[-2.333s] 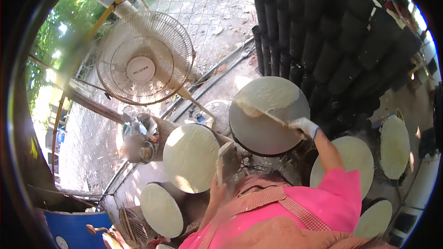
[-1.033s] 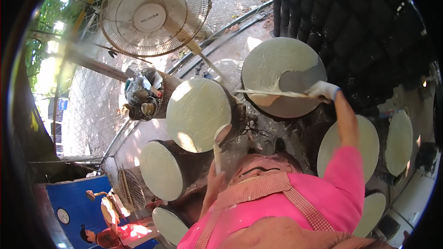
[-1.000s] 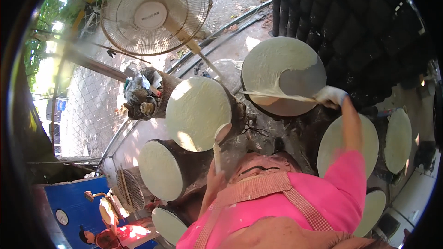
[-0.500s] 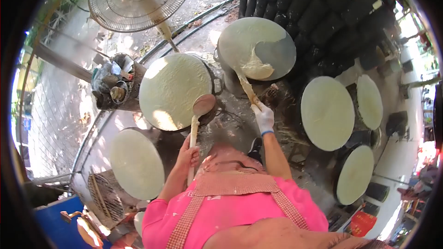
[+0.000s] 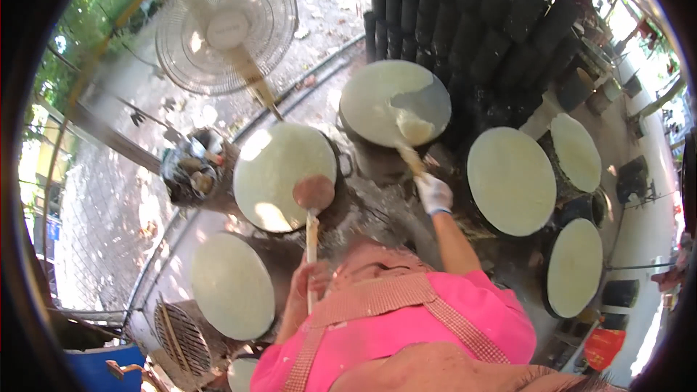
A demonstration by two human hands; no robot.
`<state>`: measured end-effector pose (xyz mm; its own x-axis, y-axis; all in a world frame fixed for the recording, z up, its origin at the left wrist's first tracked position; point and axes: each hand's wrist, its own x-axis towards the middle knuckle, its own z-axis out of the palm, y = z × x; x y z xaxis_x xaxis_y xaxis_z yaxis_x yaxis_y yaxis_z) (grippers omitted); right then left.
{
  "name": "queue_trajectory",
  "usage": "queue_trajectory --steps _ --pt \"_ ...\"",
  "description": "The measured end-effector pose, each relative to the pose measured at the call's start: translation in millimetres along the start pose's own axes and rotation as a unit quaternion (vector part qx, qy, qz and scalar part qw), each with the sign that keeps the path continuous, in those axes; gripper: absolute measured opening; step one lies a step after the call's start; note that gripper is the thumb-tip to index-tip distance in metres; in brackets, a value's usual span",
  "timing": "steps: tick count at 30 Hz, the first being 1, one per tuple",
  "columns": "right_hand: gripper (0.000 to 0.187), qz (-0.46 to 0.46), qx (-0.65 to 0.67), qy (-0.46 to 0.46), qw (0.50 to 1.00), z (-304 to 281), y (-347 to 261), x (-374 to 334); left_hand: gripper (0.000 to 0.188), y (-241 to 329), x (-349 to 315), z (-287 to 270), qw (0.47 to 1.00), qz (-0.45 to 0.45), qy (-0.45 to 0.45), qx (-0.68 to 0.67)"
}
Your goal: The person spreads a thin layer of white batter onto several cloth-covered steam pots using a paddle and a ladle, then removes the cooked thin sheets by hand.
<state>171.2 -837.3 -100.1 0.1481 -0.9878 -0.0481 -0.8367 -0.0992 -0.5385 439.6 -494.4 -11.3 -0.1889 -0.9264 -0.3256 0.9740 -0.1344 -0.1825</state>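
Black cylinders (image 5: 454, 29) stand beyond; the left hand (image 5: 312, 276) clasps a ladle (image 5: 314, 192), the gloved right hand (image 5: 435, 194) a spreader (image 5: 411, 159).

Ahead and slightly left of the right fingers (image 5: 428, 186), the spatula (image 5: 411, 157) reaches onto the far griddle (image 5: 370, 105), with stacked cylinders (image 5: 465, 36) behind it. To those fingers' right stands the side griddle (image 5: 512, 181). Beyond the left fingers (image 5: 319, 268), the ladle (image 5: 313, 199) extends over the middle griddle (image 5: 279, 167), the fan (image 5: 228, 30) behind; left of these fingers sits the near griddle (image 5: 232, 287).
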Motion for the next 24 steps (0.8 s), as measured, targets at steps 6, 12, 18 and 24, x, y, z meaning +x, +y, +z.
queue_trajectory --steps 6,12,18,24 --pt "0.034 0.002 0.09 0.084 0.992 -44.8 -27.9 33.7 0.016 -7.4 18.7 -6.8 0.999 -0.041 0.012 0.015" --pt "0.036 0.005 0.04 0.027 0.999 -28.9 43.8 28.4 0.03 2.1 55.5 -9.2 0.99 -0.139 -0.032 0.017" --pt "0.023 -0.11 0.13 0.164 0.972 -39.2 9.1 97.8 0.032 -9.3 97.1 32.4 0.977 -0.162 0.088 -0.105" --pt "0.031 0.111 0.143 0.078 0.98 -29.6 52.9 45.3 0.031 8.3 100.8 14.7 0.982 -0.135 0.102 -0.08"
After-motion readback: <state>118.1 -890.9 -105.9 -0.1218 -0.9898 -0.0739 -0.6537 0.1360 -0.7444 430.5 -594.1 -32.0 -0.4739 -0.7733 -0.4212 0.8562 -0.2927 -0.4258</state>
